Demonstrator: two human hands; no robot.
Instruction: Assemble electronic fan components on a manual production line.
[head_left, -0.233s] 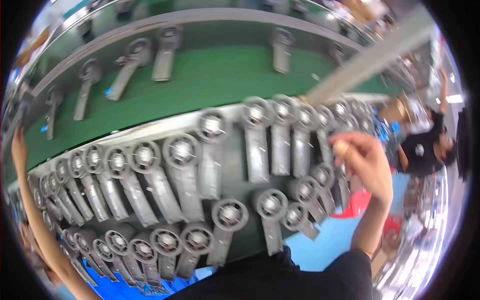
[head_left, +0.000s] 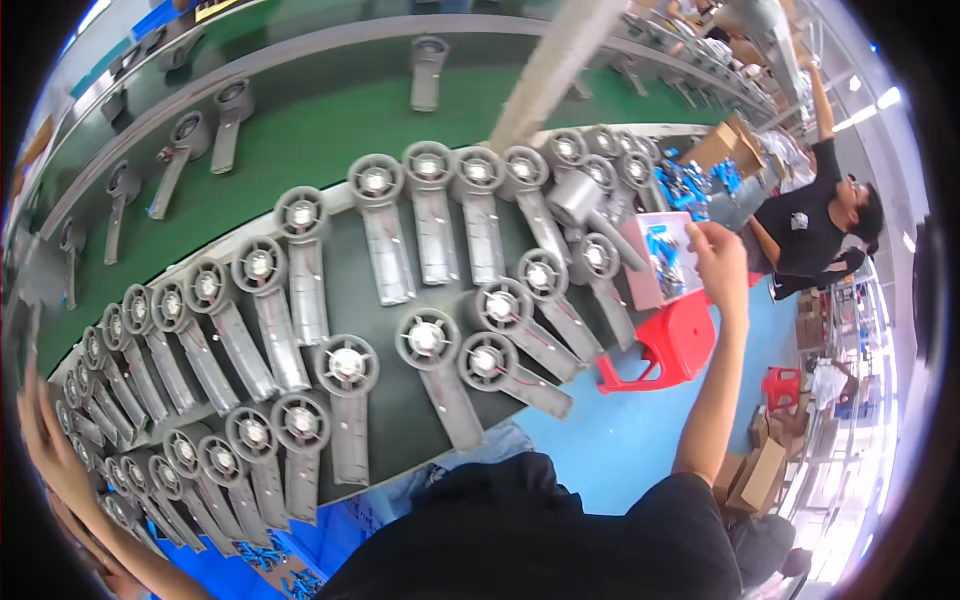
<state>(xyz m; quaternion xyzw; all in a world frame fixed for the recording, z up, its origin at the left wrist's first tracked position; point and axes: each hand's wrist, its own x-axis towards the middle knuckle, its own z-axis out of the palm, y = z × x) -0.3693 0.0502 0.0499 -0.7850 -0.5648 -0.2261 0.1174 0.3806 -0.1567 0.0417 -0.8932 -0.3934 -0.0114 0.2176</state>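
My right hand [head_left: 722,262] hovers at the right rim of a pink box [head_left: 648,288], its fingers curled together; what they pinch, if anything, I cannot make out. Inside the box lie small blue-and-silver parts [head_left: 663,250]. At the far left edge my left hand [head_left: 48,435] reaches out, apparently closed round the handle of a blurred grey fan housing [head_left: 40,275]. Between my hands, rows of grey handheld fan housings [head_left: 428,340] with round heads and open handles cover the dark table. One housing [head_left: 577,198] lies turned on its side beside the box.
Beyond the table runs a green conveyor belt [head_left: 330,130] carrying spaced-out housings. A slanted pale post [head_left: 545,75] rises at the table's far edge. Blue parts [head_left: 690,185] pile near a cardboard box [head_left: 725,145]. A red stool [head_left: 682,345] stands right; a co-worker [head_left: 810,220] is beyond.
The view has swung right, bringing the pink box and the co-worker further in. My right hand now appears against the box's rim; my left hand sits lower in the picture.
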